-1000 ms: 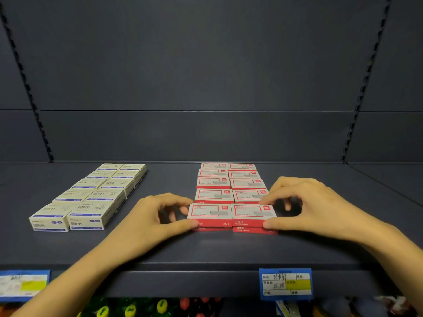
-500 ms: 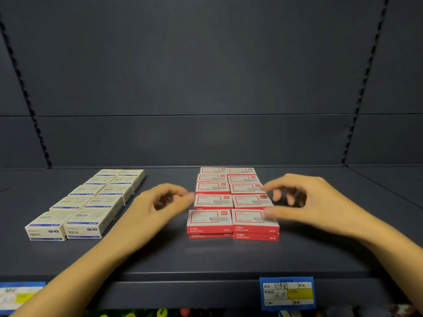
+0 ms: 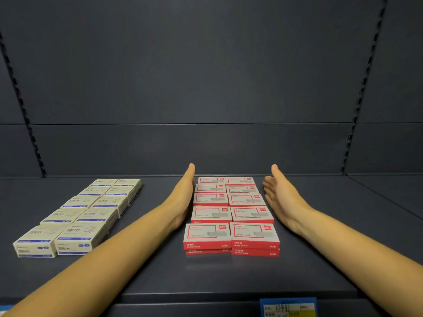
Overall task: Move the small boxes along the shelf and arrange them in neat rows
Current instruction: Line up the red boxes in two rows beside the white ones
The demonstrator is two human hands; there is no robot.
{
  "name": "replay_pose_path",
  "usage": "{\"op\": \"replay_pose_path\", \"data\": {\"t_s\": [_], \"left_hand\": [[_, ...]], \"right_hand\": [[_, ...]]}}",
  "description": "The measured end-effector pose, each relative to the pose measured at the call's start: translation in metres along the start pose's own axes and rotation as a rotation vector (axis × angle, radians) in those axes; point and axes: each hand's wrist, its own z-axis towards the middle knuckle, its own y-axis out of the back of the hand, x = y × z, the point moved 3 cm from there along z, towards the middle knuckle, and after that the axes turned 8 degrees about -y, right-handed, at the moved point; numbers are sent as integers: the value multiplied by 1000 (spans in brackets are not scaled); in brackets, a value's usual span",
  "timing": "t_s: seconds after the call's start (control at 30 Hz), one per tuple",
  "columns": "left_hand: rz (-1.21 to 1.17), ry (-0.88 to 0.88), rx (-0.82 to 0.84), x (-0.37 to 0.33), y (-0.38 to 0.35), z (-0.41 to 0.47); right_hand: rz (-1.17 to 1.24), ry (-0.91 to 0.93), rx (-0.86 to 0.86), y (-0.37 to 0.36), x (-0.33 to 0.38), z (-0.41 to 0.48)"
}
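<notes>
Our left grip (image 3: 183, 197), released with fingers straight and on edge, lies along the left side of the red boxes (image 3: 231, 213). Our right grip (image 3: 281, 197), palm open, stands just beside their right side. Between the grips we count ten flat cardboard tops, two columns of five, on the smooth dark shelf (image 3: 229, 275), the front pair stacked two high; left of the left grip sit ten cream boxes (image 3: 87, 213).

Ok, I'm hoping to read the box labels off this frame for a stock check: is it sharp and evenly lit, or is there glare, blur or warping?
Head view: dim, even light, no glare on the red-and-white cardboard boxes; only front-row large print reads there and on the cream-and-blue cardboard boxes, rear rows are soft; the wide-angle lens bends the slotted metal uprights near the edges.
</notes>
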Motion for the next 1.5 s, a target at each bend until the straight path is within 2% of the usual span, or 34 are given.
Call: {"op": "replay_pose_path", "data": {"t_s": [0.37, 0.63, 1.17, 1.5], "left_hand": [[-97, 70, -113, 10, -5, 18], [-115, 72, -133, 6, -5, 16], [-115, 85, -120, 0, -8, 1], [-283, 85, -18, 4, 4, -24]], "right_hand": [[-19, -114, 64, -20, -2, 11], [-53, -85, 37, -21, 1, 12], [-24, -97, 71, -23, -1, 5], [53, -36, 119, -8, -11, -19]]}}
